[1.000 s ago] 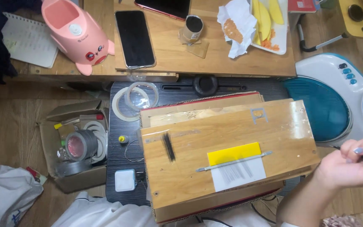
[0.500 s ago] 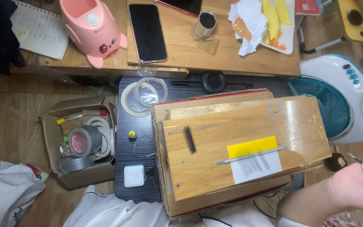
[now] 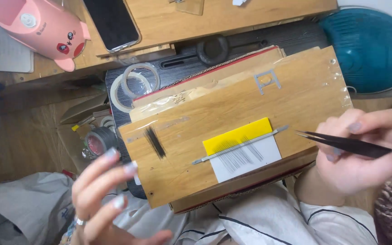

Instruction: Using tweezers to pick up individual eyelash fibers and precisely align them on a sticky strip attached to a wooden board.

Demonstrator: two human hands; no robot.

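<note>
Black tweezers (image 3: 348,144) are lying nearly level in the right hand (image 3: 364,159), pinched between fingers, tips pointing left toward the wooden board (image 3: 232,113). The left hand (image 3: 107,199) is hovering spread open, holding nothing.

Two hands: left hand (image 3: 103,199), fingers spread, holding nothing; right hand (image 3: 359,154), pinching one pair of black tweezers (image 3: 345,144).

One wooden board (image 3: 232,122) between the hands. On it, left of the right hand: one yellow-and-white card (image 3: 243,149), one thin metal rod (image 3: 239,146) lying across the card, one dark lash tuft (image 3: 155,143) nearer the left hand.

Two clear tape rings (image 3: 134,84) above the left hand, overlapping. One grey tape roll (image 3: 97,143) just above the left fingertips.

One pink pig-faced gadget (image 3: 37,29) and one black phone (image 3: 112,22), far above the left hand.

One teal round appliance (image 3: 373,45) above the right hand.
</note>
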